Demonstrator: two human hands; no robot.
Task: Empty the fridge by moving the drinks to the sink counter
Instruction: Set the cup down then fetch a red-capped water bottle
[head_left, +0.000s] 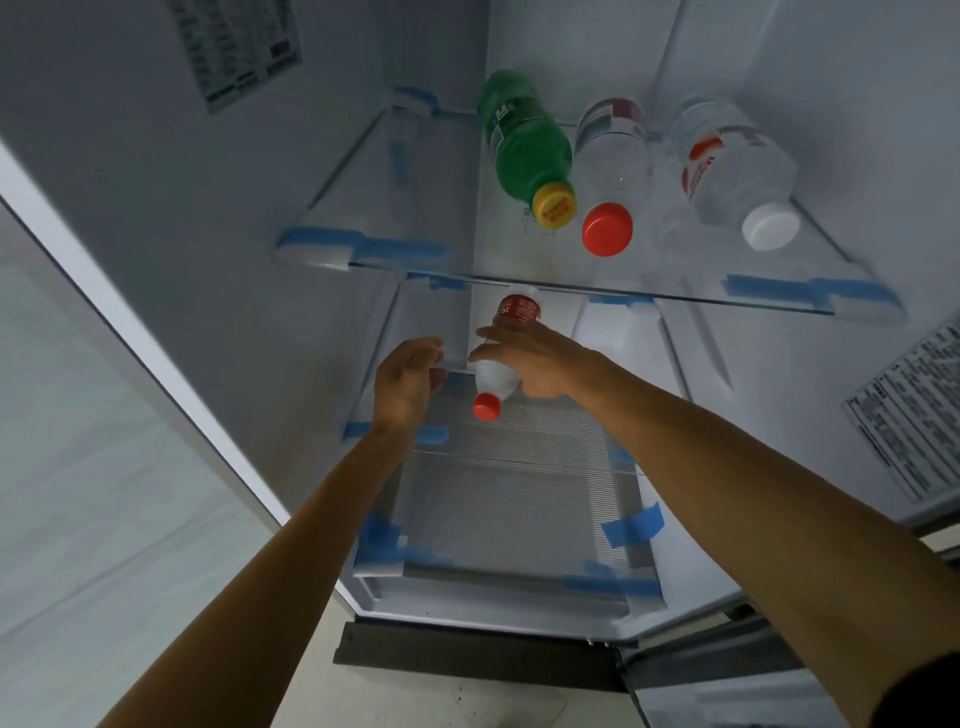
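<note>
Setting: the inside of an open white fridge (156, 234), seen from above.
Right hand: the right hand (530, 361) is wrapped around a small clear plastic bottle with a red cap and red label (493, 379).
Gripped bottle: it is held tilted over the ribbed lower shelf (519, 441), cap toward the viewer; whether it touches the shelf cannot be told.
Left hand: the left hand (408, 382) is just beside the bottle, fingers loosely curled, with nothing held.
Upper glass shelf (415, 208): three drinks are left standing (side by side): a green plastic bottle with a yellow cap (524, 145), a clear bottle with a red cap and dark label (613, 156), and a clear bottle with a white cap and red-and-white label (732, 166).
Progress: four drinks are judged to remain inside, one of them already in hand.
Sink tabletop: not in view, so anything delivered cannot be counted.
</note>
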